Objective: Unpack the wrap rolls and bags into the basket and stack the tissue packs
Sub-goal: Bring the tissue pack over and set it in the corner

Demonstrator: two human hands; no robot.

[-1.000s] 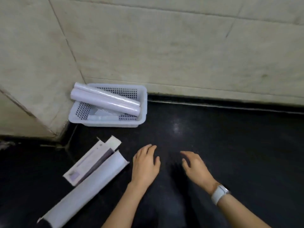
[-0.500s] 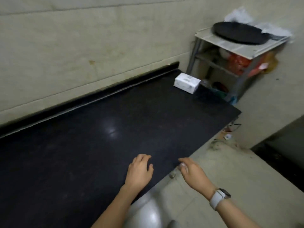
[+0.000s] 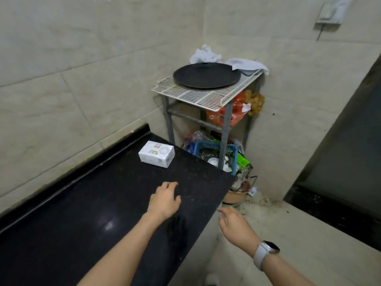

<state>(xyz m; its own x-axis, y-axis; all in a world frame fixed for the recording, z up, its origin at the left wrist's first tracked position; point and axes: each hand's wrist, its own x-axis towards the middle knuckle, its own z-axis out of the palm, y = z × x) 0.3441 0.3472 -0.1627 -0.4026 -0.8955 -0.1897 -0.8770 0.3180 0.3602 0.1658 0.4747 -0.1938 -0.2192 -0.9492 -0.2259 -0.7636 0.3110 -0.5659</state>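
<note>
Both hands holding nothing: left hand [image 3: 165,200] hovering over the black countertop [image 3: 99,213], fingers loosely curled; right hand [image 3: 235,225] hanging off its front edge, fingers relaxed, white smartwatch [image 3: 266,251] on wrist. White tissue pack [image 3: 156,154] sitting near the countertop's far end, well apart from both hands, beside a wire rack [image 3: 206,93] carrying a black round pan [image 3: 206,75].

The table [image 3: 86,213] is polished black stone, speckled and glossy, with a light glare on it. The tissue pack [image 3: 156,154] looks wrapped in smooth white printed plastic. The wire rack [image 3: 206,96] is white-coated metal on dull grey metal legs, carrying a matt black round pan [image 3: 206,76]. The wall tiles [image 3: 61,69] are pale and smooth.
</note>
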